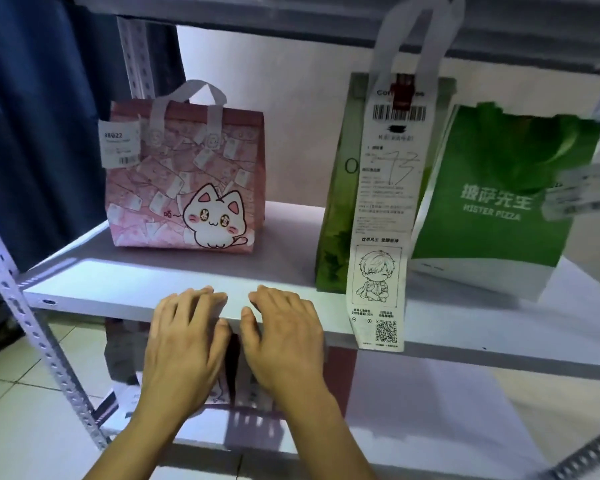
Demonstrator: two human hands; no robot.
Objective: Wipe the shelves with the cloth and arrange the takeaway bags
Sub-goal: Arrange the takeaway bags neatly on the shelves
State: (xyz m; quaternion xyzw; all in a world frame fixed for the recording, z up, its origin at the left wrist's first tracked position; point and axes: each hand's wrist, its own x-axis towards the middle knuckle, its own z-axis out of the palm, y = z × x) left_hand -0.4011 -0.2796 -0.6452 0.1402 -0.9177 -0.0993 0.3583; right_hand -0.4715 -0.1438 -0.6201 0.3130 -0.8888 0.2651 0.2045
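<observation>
Fingers (201,296) of the left hand (184,348) lie nearly straight and close together, tips resting on the front edge of the shelf (118,285); they hold nothing. Just beside it, apart by a narrow gap, the right hand (284,344) lies the same way, its fingers flat on the shelf lip, its thumb pointing toward the left one.

Behind the hands, a broad bare strip of shelf runs between the pink bag (187,181), standing upright at the left rear, and the tall green bag (340,188) to the right. A long receipt (381,216) hangs down the front of the tall bag and drops past the shelf edge. Leaning against that bag's right side is a second green bag (499,202), printed MISTER PIZZA, with a blurred slip at its right edge. A small label (120,143) sticks to the pink bag's upper left corner.

A perforated post (32,323) marks the shelf's left front corner, with a blue curtain (32,98) behind. Another shelf crosses overhead, the tall bag's handles reaching up in front of it.

Below, on the lower shelf (430,403), another pink bag (340,379) is mostly hidden by both hands and wrists. No cloth can be made out. Fine print on the receipt is unreadable.
</observation>
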